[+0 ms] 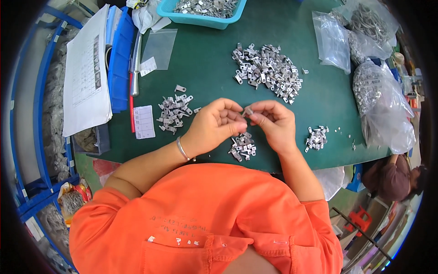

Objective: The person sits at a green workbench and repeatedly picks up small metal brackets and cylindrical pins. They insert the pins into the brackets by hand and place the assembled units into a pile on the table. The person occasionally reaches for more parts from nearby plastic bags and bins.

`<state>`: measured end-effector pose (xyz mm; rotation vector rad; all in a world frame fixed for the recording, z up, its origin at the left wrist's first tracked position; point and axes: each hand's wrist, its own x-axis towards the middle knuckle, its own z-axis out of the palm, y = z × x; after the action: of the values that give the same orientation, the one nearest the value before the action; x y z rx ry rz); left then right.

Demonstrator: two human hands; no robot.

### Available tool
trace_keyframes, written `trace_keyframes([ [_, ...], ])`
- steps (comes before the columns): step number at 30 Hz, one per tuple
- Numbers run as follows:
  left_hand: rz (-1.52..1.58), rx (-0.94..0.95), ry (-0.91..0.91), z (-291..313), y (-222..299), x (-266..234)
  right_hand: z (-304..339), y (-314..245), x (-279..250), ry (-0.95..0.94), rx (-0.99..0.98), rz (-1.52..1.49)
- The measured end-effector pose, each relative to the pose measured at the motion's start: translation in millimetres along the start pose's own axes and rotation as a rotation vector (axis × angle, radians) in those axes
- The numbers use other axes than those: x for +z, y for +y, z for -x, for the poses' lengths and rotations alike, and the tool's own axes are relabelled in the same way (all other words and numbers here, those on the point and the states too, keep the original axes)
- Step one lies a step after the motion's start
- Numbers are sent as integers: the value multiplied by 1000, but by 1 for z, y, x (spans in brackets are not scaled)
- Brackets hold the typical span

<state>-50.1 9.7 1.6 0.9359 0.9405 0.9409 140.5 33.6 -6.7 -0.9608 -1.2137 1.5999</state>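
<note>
My left hand [214,125] and my right hand [273,123] meet over the green table [205,73], fingertips pinched together on one small metal clip [247,111]. A silver bangle circles my left wrist. Just under the hands lies a small heap of metal clips [242,147]. Another small heap of clips [174,112] lies to the left of my left hand, and a smaller one [316,138] to the right of my right hand. A big pile of clips [267,71] lies farther back.
A turquoise tray [200,19] of clips stands at the back edge. Clear plastic bags of clips [381,96] fill the right side. Paper sheets [86,73], a blue bin [119,59] and a small card [144,122] lie left. Another person [397,176] sits lower right.
</note>
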Motion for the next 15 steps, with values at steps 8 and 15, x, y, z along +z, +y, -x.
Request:
trace_keyframes([
  [8,-275,319,-20,-3,-4,1,22,-7,-2,-12,-78,-105],
  [15,-492,502,-52,1,0,3,29,-7,0,-32,-165,57],
])
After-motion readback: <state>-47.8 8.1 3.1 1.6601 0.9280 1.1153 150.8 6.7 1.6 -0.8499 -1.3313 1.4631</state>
